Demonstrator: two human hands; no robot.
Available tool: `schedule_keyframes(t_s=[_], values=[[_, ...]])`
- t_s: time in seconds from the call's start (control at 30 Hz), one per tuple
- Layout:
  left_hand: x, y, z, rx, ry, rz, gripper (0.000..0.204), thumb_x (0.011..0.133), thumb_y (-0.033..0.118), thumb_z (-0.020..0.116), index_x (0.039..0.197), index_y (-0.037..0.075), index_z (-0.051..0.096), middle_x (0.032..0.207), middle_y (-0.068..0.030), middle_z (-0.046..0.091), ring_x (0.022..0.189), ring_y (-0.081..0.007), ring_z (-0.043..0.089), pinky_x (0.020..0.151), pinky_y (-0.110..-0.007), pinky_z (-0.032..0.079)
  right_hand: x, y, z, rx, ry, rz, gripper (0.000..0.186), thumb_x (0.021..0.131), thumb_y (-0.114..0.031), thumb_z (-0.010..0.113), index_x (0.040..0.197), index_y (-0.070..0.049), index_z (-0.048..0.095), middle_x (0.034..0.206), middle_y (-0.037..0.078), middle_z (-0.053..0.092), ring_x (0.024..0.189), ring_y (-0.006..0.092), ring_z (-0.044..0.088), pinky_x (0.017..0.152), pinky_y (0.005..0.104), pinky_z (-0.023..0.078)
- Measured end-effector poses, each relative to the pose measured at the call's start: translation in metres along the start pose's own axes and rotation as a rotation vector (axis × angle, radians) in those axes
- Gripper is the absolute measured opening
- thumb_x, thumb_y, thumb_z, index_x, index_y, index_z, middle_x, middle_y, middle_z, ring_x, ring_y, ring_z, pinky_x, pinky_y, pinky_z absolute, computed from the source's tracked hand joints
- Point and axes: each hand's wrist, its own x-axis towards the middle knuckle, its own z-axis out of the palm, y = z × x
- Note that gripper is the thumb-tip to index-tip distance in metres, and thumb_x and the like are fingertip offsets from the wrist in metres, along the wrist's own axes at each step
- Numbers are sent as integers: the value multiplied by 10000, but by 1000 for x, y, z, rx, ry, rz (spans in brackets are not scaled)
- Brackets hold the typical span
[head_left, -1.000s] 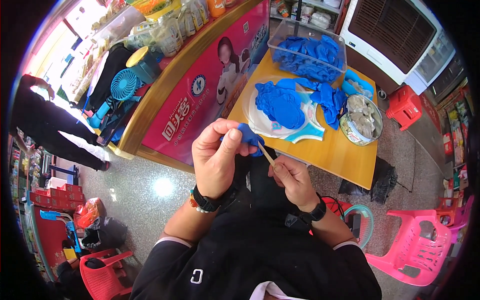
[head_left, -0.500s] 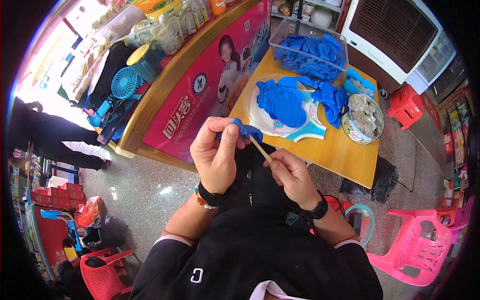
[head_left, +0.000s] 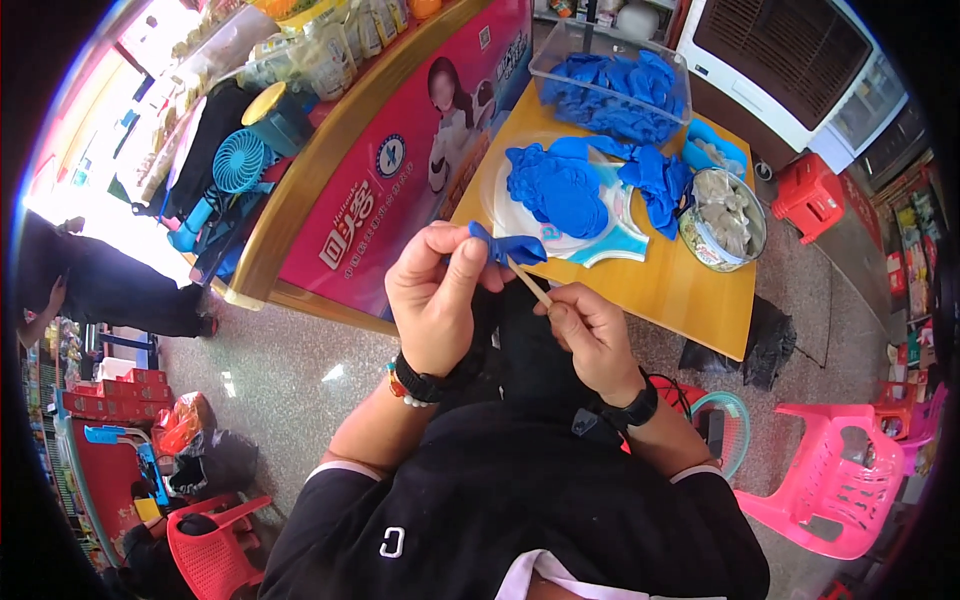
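Observation:
My left hand (head_left: 432,300) is closed, pinching a small blue cloth-like piece (head_left: 516,248) between thumb and fingers. In my right hand (head_left: 597,345) is a thin wooden stick (head_left: 528,284), gripped near its lower end. The stick's upper tip meets the underside of the blue piece; whether it goes inside I cannot tell. Just beyond my hands, a pile of flat blue pieces (head_left: 560,198) lies on a round pale mat (head_left: 493,205), with a crumpled blue bunch (head_left: 660,185) beside it.
A clear plastic bin (head_left: 545,82) of blue pieces, a round tin (head_left: 722,258) of greyish bundles and a small blue container (head_left: 700,158) stand on the wooden table (head_left: 690,315). A counter (head_left: 350,190) rises at left. Pink chair (head_left: 835,480) at right; a person's dark-trousered legs (head_left: 130,285) at far left.
The blue piece has turned so that more of it shows to the right of my left fingers. My right hand has shifted slightly right, still holding the stick. The view has tilted a little.

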Motion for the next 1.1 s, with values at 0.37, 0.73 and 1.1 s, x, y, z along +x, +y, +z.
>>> schedule_keyframes(t_s=[0.37, 0.73, 1.1], values=[[1, 4, 3, 9, 4, -91, 90, 918, 55, 591, 979, -11, 603, 792, -32, 617, 635, -78, 578, 597, -198, 476, 5, 4, -1, 238, -131, 247, 176, 974, -177, 517, 946, -32, 613, 600, -44, 437, 504, 32, 380, 467, 198, 286], [4, 11, 1, -63, -55, -164, 129, 921, 85, 599, 961, -33, 632, 766, -31, 615, 599, -70, 566, 605, -228, 528, 5, 3, -11, 315, -192, 329, 149, 928, -103, 577, 961, 35, 622, 763, 47, 664, 645, 103, 590, 586, 234, 451], [4, 4, 0, -32, -46, -84, 167, 927, 109, 596, 992, -36, 646, 775, -26, 618, 598, -70, 568, 566, -218, 508, 4, -9, -13, 76, -96, 229, 161, 939, -131, 571, 960, 15, 637, 821, 46, 668, 719, 90, 591, 642, 218, 451]])
